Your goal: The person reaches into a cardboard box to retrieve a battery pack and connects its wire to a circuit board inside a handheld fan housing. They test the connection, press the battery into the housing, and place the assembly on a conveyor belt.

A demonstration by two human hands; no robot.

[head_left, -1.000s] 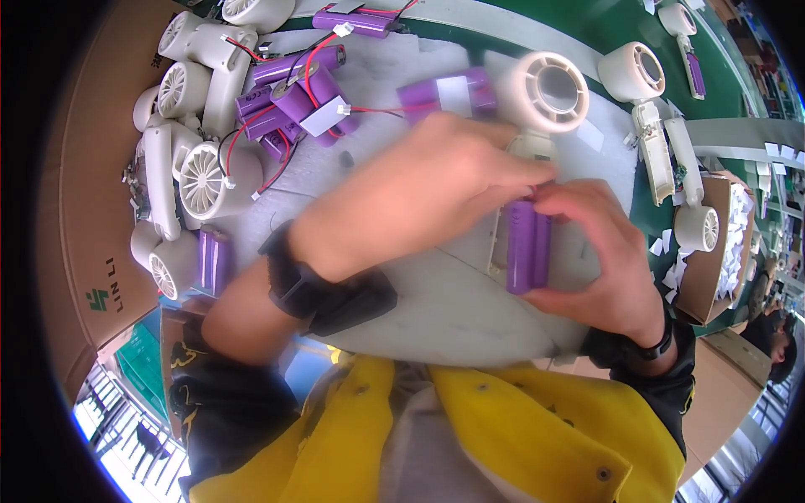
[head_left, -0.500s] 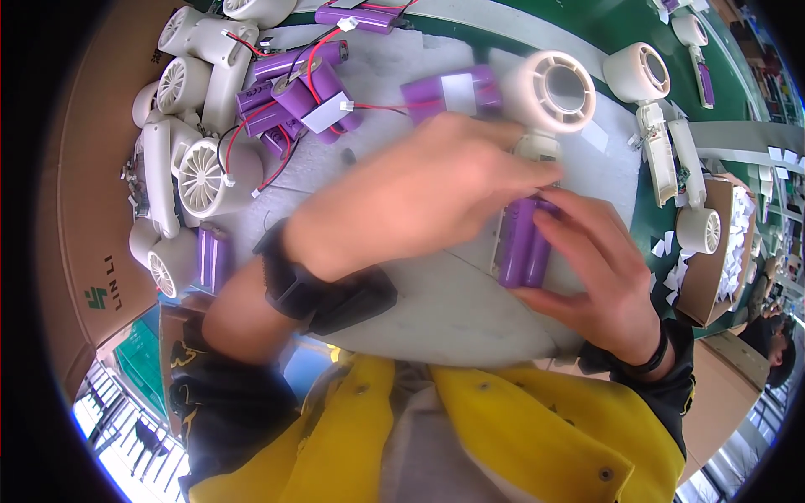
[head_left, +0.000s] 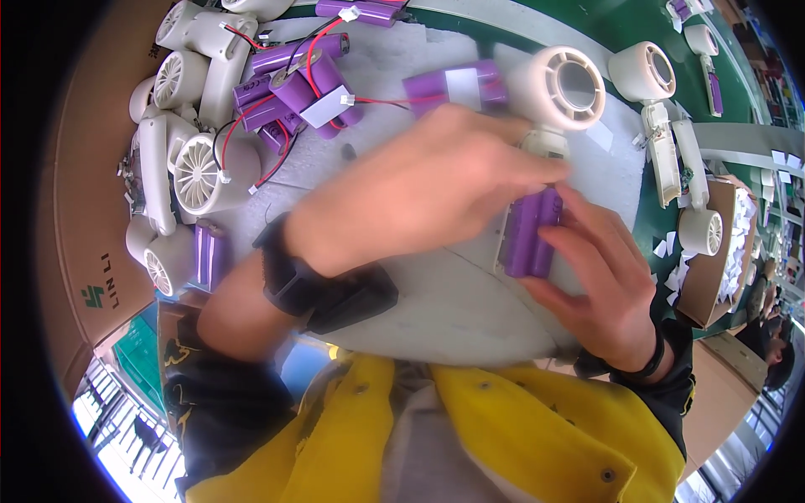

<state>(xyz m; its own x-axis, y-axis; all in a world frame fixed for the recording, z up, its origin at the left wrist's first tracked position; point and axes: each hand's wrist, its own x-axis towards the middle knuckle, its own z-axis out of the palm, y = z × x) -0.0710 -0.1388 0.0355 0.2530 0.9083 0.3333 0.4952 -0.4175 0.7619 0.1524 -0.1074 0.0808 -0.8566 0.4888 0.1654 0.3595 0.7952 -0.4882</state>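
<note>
Across the pale mat [head_left: 449,306] from heaped cells [head_left: 293,89], the right hand [head_left: 610,281] grips paired batteries [head_left: 528,241], left hand [head_left: 470,172] hiding its own grip.

This looks like an assembly workshop, probably on a factory floor, judging by the repeated parts. At the left of the frame, cream-white plastic handheld fans with round slatted heads [head_left: 201,180] lie heaped beside a brown cardboard carton [head_left: 84,226]. In the upper left, purple cylindrical battery packs with red and black wires [head_left: 289,56] are piled on a pale grey work mat [head_left: 402,67]. A cream plastic fan with a round, ring-vented head [head_left: 530,88] lies right of centre; another with an opened handle [head_left: 662,163] lies farther right, on a green bench top [head_left: 612,25]. Nearby, an open brown cardboard box [head_left: 700,289] holds white paper slips [head_left: 738,235]. Another person [head_left: 763,335] shows at the far right.
</note>
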